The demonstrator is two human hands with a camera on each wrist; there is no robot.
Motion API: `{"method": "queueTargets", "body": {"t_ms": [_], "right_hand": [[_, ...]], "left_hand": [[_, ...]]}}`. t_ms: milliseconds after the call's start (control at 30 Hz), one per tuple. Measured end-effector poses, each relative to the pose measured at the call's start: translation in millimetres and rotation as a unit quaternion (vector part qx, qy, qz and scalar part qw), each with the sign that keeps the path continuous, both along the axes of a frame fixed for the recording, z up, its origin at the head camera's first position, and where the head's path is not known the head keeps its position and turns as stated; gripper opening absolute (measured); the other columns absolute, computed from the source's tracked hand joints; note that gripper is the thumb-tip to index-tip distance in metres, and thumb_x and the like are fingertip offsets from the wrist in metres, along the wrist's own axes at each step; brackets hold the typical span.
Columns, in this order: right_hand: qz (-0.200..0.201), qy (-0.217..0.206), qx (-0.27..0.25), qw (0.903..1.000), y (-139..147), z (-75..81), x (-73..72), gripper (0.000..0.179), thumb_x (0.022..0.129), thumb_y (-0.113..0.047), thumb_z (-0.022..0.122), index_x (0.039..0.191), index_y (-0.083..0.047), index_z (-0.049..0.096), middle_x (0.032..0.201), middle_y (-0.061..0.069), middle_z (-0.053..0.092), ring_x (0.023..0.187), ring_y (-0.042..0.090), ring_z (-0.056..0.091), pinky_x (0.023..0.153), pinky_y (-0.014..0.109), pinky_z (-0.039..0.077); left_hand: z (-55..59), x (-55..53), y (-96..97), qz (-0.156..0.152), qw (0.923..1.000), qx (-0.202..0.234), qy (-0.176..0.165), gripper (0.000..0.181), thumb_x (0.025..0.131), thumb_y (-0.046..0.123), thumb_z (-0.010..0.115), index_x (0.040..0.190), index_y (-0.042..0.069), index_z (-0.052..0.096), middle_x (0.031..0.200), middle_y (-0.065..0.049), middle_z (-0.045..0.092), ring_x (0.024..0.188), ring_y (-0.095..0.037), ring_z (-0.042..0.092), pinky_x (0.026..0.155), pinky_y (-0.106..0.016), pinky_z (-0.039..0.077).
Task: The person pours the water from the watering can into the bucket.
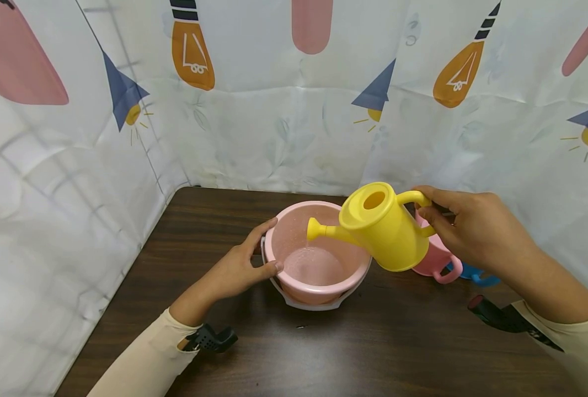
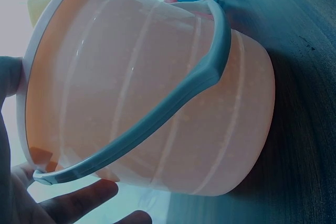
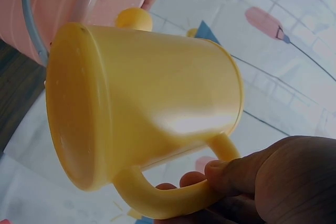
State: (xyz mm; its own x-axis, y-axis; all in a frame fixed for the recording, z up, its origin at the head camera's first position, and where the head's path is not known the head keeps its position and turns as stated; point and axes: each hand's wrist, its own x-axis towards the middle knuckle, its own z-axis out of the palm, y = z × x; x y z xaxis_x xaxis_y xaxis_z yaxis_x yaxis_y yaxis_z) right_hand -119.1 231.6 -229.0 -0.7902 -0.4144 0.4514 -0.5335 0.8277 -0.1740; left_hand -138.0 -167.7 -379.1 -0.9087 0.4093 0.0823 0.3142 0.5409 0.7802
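A pink bucket [image 1: 319, 284] stands upright on the table, its pale handle hanging down around the side. My left hand [image 1: 236, 270] holds the bucket's left rim, thumb on the near side and fingers farther back. In the left wrist view the bucket wall [image 2: 157, 87] fills the middle, with the fingers [image 2: 84, 199] beside it. My right hand [image 1: 468, 220] grips the handle of a yellow watering can [image 1: 390, 237], tilted with its spout over the bucket. A faint trickle falls from the spout. The right wrist view shows the can's body [image 3: 163, 93] and the curled fingers.
Behind the watering can, a pink cup [image 1: 435, 259] and a blue cup [image 1: 482, 278] stand at the right, partly hidden. The dark wooden table [image 1: 294, 353] meets a printed white curtain [image 1: 274, 132] at the back and left.
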Motion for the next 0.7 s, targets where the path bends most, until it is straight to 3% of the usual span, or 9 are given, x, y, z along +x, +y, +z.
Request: {"method": "queueTargets", "body": {"t_ms": [267,700], "right_hand": [[0.002,0.004,-0.003,1.0000,-0.9,0.2,0.2,0.036,0.093,-0.006,0.075,0.130,-0.007,0.071,0.092,0.006,0.075,0.056,0.011,0.052,0.045,0.026,0.040],[-0.007,-0.007,0.000,0.9999,-2.1,1.4,1.3,0.037,0.094,-0.008,0.074,0.131,-0.009,0.071,0.090,0.005,0.074,0.053,0.011,0.048,0.044,0.026,0.039]], "left_hand": [[0.2,-0.3,0.2,0.002,1.0000,0.001,-0.001,0.088,0.092,0.051,0.070,0.163,0.040,0.019,0.144,-0.016,0.056,0.131,-0.032,0.054,0.102,-0.058,0.042],[1.0,0.7,0.5,0.004,1.0000,-0.001,-0.004,0.088,0.092,0.051,0.071,0.162,0.041,0.018,0.148,-0.016,0.052,0.130,-0.033,0.054,0.102,-0.058,0.042]]}}
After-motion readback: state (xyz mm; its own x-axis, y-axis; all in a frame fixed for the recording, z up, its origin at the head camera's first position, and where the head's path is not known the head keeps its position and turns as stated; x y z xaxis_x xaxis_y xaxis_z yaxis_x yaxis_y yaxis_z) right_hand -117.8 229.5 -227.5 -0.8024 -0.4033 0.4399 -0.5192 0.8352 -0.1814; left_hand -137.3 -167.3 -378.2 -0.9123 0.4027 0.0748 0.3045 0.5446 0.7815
